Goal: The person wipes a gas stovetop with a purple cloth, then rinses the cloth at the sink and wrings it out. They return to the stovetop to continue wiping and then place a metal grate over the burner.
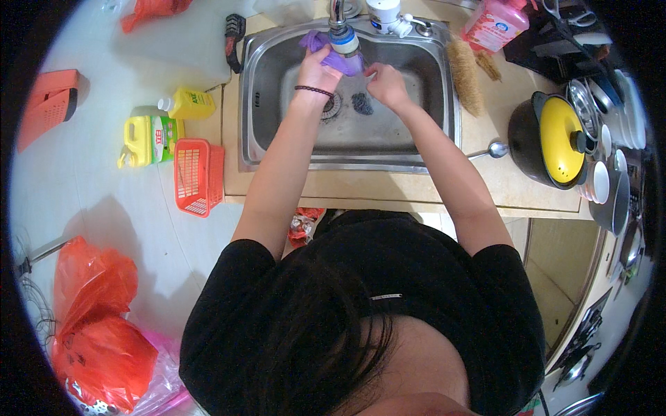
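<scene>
My left hand [321,70] holds a purple cloth [346,65] under the faucet [343,39], which has a blue and white filter at its outlet. Just right of the outlet is my right hand [384,83], its fingers curled; whether anything small lies between them I cannot tell. Both hands are over a stainless steel sink [374,132]. A dark scouring pad of metal wire [362,103] lies on the sink floor below and between my hands. Partly behind my left wrist is the drain strainer [332,105].
Right of the sink are a brown loofah-like scrubber [464,78], a pink soap bottle [497,26], a spoon [498,150] and a dark pot with a yellow lid [562,140]. On the left are a red plastic basket [199,177], yellow detergent bottles [192,103] and a black-bristled brush [234,41].
</scene>
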`<control>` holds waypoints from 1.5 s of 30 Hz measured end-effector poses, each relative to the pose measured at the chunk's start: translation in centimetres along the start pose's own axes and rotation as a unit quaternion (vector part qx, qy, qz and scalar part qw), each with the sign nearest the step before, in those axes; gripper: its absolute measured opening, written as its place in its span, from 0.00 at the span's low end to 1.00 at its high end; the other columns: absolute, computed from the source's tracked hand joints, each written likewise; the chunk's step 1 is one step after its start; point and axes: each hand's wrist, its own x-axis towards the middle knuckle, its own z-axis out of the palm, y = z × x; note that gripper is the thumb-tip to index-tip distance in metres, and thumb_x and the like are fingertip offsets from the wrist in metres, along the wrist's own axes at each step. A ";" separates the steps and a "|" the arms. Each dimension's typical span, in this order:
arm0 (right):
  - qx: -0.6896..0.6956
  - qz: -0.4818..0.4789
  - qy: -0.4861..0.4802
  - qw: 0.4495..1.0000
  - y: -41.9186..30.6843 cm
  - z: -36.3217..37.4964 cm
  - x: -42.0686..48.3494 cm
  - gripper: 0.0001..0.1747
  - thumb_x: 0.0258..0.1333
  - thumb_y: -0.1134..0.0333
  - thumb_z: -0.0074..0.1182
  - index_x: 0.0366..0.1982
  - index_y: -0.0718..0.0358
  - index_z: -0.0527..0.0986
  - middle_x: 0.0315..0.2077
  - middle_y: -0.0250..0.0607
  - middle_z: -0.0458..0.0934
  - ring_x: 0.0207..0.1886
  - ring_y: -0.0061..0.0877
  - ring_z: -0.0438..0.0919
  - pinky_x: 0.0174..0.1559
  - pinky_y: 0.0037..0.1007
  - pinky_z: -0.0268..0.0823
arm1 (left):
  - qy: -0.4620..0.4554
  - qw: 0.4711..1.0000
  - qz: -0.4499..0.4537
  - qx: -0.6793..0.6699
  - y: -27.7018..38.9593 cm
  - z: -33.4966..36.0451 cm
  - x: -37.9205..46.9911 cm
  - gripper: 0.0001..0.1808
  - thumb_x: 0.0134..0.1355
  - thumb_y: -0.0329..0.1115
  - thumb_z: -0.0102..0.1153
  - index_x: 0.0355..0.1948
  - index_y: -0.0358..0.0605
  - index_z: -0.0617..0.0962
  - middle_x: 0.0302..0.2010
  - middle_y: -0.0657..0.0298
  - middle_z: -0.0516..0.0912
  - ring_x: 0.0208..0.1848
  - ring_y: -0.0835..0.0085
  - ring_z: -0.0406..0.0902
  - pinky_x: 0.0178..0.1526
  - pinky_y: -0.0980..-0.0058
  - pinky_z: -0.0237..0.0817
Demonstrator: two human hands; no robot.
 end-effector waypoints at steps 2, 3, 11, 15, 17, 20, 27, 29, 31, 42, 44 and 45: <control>-0.077 0.017 0.014 0.997 0.5 -0.3 0.1 0.12 0.39 0.63 0.54 0.26 0.63 0.78 0.22 0.39 0.78 0.27 0.26 0.75 0.32 0.26 0.67 | -0.006 0.998 -0.048 -0.033 1.3 -0.8 0.0 0.15 0.60 0.27 0.42 0.49 0.51 0.67 0.46 0.60 0.74 0.52 0.63 0.69 0.56 0.56 0.58; -0.082 0.074 -0.012 0.994 0.7 -0.5 0.3 0.14 0.38 0.61 0.55 0.28 0.61 0.79 0.25 0.42 0.78 0.30 0.29 0.76 0.36 0.27 0.67 | -0.013 0.998 -0.061 -0.032 2.0 -1.1 0.1 0.15 0.60 0.27 0.42 0.49 0.50 0.67 0.47 0.60 0.74 0.53 0.63 0.69 0.56 0.56 0.58; 0.480 0.262 -0.059 0.835 -1.1 -0.2 -0.4 0.15 0.49 0.65 0.52 0.37 0.66 0.75 0.34 0.41 0.77 0.33 0.26 0.74 0.38 0.30 0.66 | -0.061 0.994 -0.067 0.067 3.6 -0.1 -1.9 0.18 0.62 0.32 0.43 0.54 0.44 0.65 0.52 0.57 0.72 0.55 0.63 0.68 0.58 0.59 0.57; 0.437 0.212 -0.087 0.870 2.7 0.6 0.0 0.13 0.49 0.69 0.49 0.38 0.67 0.74 0.35 0.43 0.76 0.34 0.24 0.73 0.39 0.29 0.65 | -0.051 0.986 -0.061 0.147 4.6 -0.3 -2.5 0.19 0.62 0.33 0.44 0.55 0.45 0.64 0.53 0.57 0.71 0.56 0.65 0.68 0.56 0.61 0.60; 0.346 0.221 -0.079 0.909 3.3 0.4 -0.1 0.14 0.49 0.71 0.48 0.39 0.66 0.74 0.36 0.42 0.76 0.36 0.25 0.73 0.40 0.28 0.65 | -0.020 0.982 -0.071 0.173 4.8 0.0 -3.0 0.20 0.62 0.32 0.45 0.55 0.44 0.63 0.52 0.58 0.71 0.54 0.66 0.69 0.55 0.62 0.61; 0.265 0.220 -0.059 0.937 4.2 0.5 0.5 0.17 0.48 0.73 0.47 0.42 0.66 0.73 0.37 0.40 0.75 0.38 0.25 0.72 0.41 0.26 0.63 | -0.024 0.970 -0.085 0.225 4.0 0.5 -3.1 0.21 0.61 0.31 0.46 0.56 0.44 0.62 0.51 0.58 0.72 0.52 0.67 0.71 0.53 0.65 0.63; 0.274 0.033 0.054 0.960 2.0 1.9 3.1 0.26 0.36 0.78 0.50 0.46 0.62 0.71 0.47 0.37 0.69 0.48 0.26 0.67 0.45 0.24 0.60 | -0.087 0.814 -0.079 0.569 1.9 0.7 -0.8 0.11 0.54 0.32 0.56 0.35 0.35 0.78 0.31 0.64 0.80 0.33 0.78 0.75 0.39 0.80 0.65; 0.148 -0.096 0.015 0.984 1.2 0.7 3.3 0.22 0.35 0.78 0.52 0.40 0.63 0.74 0.42 0.36 0.73 0.44 0.23 0.69 0.43 0.23 0.61 | -0.103 0.737 -0.107 0.659 2.7 0.7 -0.7 0.11 0.52 0.34 0.59 0.32 0.35 0.79 0.28 0.66 0.80 0.31 0.78 0.75 0.35 0.80 0.65; 0.209 0.033 -0.144 0.967 0.5 -1.9 3.8 0.12 0.35 0.77 0.54 0.30 0.65 0.75 0.28 0.33 0.75 0.32 0.19 0.71 0.36 0.21 0.62 | -0.093 0.734 -0.027 0.672 3.2 0.0 -0.7 0.10 0.49 0.34 0.61 0.29 0.36 0.80 0.25 0.67 0.80 0.28 0.79 0.74 0.32 0.79 0.65; 0.040 -0.180 -0.016 0.983 -5.9 -1.6 -1.9 0.13 0.36 0.70 0.55 0.30 0.64 0.75 0.28 0.50 0.77 0.33 0.40 0.76 0.38 0.36 0.67 | -0.038 0.989 -0.146 -0.006 -7.0 -6.1 2.2 0.20 0.57 0.50 0.47 0.42 0.48 0.71 0.38 0.63 0.75 0.42 0.67 0.73 0.46 0.64 0.65; -0.028 -0.185 -0.056 0.981 -5.7 -2.3 -3.7 0.11 0.37 0.69 0.55 0.28 0.64 0.76 0.27 0.50 0.77 0.34 0.43 0.75 0.38 0.37 0.67 | -0.152 0.969 -0.178 -0.078 -8.5 -6.2 2.2 0.18 0.59 0.51 0.42 0.36 0.49 0.73 0.32 0.65 0.75 0.39 0.69 0.72 0.50 0.65 0.63; -0.072 -0.159 -0.067 0.982 -5.6 -3.5 -4.7 0.10 0.37 0.68 0.55 0.27 0.64 0.76 0.27 0.49 0.77 0.34 0.42 0.76 0.37 0.37 0.67 | -0.180 0.960 -0.199 -0.077 -8.7 -5.5 2.4 0.17 0.59 0.49 0.41 0.37 0.49 0.73 0.32 0.64 0.75 0.38 0.68 0.72 0.50 0.64 0.63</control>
